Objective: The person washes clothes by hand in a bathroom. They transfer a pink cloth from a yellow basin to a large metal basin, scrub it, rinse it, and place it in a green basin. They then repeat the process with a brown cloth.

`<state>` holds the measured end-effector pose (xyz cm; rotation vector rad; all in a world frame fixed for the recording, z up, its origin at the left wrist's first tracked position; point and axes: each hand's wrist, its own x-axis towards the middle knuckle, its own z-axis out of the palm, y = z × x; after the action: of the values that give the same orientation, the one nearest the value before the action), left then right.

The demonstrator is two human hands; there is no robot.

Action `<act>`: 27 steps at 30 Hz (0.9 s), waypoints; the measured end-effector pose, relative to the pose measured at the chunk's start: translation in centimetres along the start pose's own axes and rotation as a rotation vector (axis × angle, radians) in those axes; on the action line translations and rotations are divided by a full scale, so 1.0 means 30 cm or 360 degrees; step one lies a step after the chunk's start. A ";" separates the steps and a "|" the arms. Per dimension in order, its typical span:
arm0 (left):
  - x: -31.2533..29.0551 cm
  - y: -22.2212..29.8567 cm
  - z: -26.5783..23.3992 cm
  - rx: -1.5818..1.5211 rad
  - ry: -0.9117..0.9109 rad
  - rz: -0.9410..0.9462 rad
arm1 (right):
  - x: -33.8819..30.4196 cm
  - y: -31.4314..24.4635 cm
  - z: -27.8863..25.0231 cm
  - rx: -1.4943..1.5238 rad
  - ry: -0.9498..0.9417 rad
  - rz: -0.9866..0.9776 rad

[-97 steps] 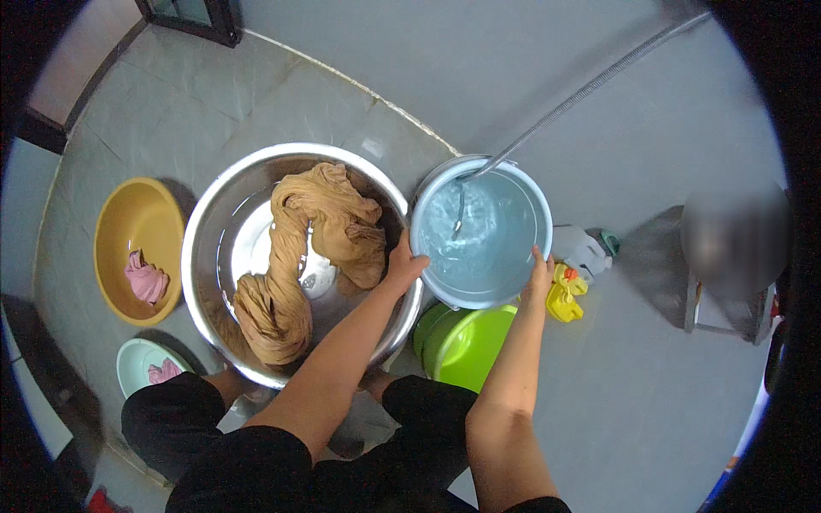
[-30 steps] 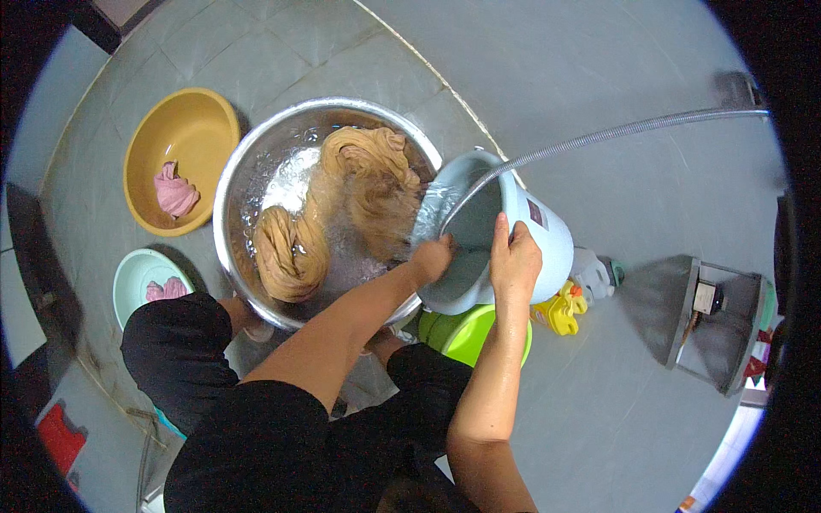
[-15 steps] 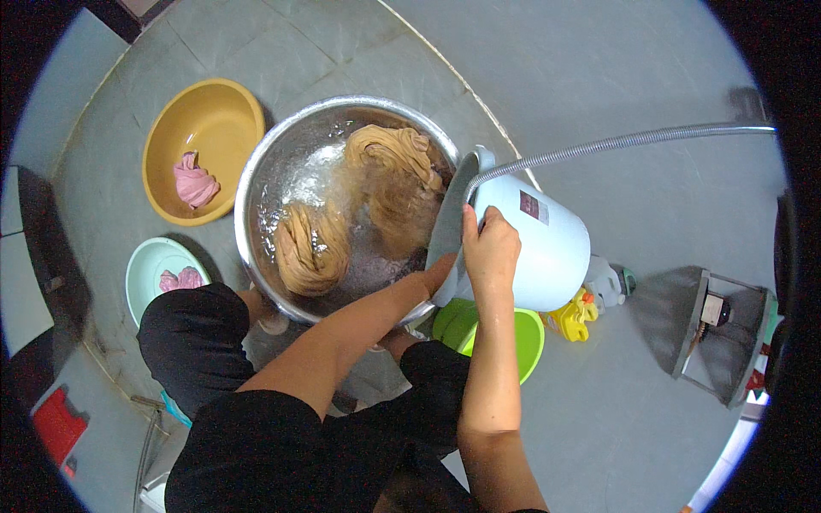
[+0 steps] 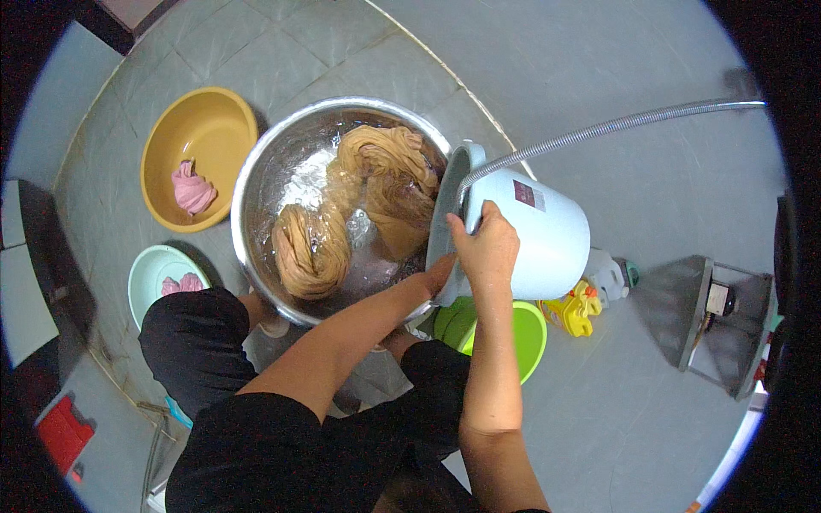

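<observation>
A light blue bucket lies tipped sideways, its mouth over the right rim of a large steel basin. My right hand is closed on the bucket's rim, thumb and fingers beside a metal hose that runs into the mouth. My left hand is at the lower part of the bucket's mouth, its fingers hidden by the rim. Inside the basin are one twisted tan cloth at the lower left and more tan cloth at the upper right, in bubbly water.
Left of the basin stand a mustard basin with a pink cloth and a pale green basin with pink cloth. A lime green basin, a yellow bottle, a grey jug and a grey rack are on the right.
The blurred splash over the cloth near the bucket's mouth has calmed, and the cloth shows more clearly. My right thumb has shifted left along the rim. The bucket stays tipped.
</observation>
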<state>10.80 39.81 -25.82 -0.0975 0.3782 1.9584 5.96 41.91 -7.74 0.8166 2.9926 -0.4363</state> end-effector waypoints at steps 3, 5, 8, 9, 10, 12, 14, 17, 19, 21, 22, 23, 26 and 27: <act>0.059 -0.083 -0.091 0.0976 -0.0159 0.0227 | 0.004 0.029 -0.023 0.0061 0.0088 0.0047; 0.105 -0.131 -0.173 0.1618 -0.0188 0.0582 | 0.009 0.058 -0.031 0.0142 0.0175 -0.0006; 0.100 -0.107 0.063 0.2473 -0.0268 0.0370 | 0.033 0.372 -0.065 0.0564 0.0494 0.0212; 0.106 -0.098 0.100 0.2769 -0.0332 0.0287 | 0.055 0.505 -0.056 0.0844 0.0570 0.0277; 0.113 -0.114 0.075 0.2705 -0.0273 0.0408 | 0.070 0.583 -0.065 0.1211 0.0468 0.0369; 0.107 -0.104 0.144 0.2912 -0.0315 0.0206 | 0.037 0.747 -0.082 0.1688 0.0396 0.0602; 0.108 -0.085 0.205 0.3107 -0.0319 0.0001 | 0.009 0.871 -0.054 0.1877 0.0422 0.0815; 0.096 -0.080 0.235 0.3015 -0.0405 0.0230 | -0.013 1.009 0.037 0.2012 0.0548 0.1026; 0.080 -0.086 0.221 0.2802 -0.0344 0.0503 | -0.021 1.111 0.101 0.2312 0.0599 0.1208; 0.024 -0.058 0.225 0.2637 -0.0212 0.0593 | -0.049 1.180 0.154 0.2718 0.0638 0.1372; -0.005 -0.052 0.217 0.2570 -0.0089 0.0757 | -0.063 1.193 0.167 0.2752 0.0655 0.1394; -0.040 -0.041 0.197 0.2591 0.0002 0.0699 | -0.080 1.195 0.203 0.2831 0.0693 0.1445; -0.116 -0.022 0.157 0.2625 0.0167 0.0656 | -0.120 1.222 0.314 0.3054 0.0972 0.1448; -0.140 -0.021 0.114 0.2649 0.0205 0.0697 | -0.111 1.185 0.357 0.3007 0.1081 0.1394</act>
<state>13.46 37.41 -21.71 0.9825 2.0701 1.4463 25.91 66.73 -27.14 2.1925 1.0474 -3.1646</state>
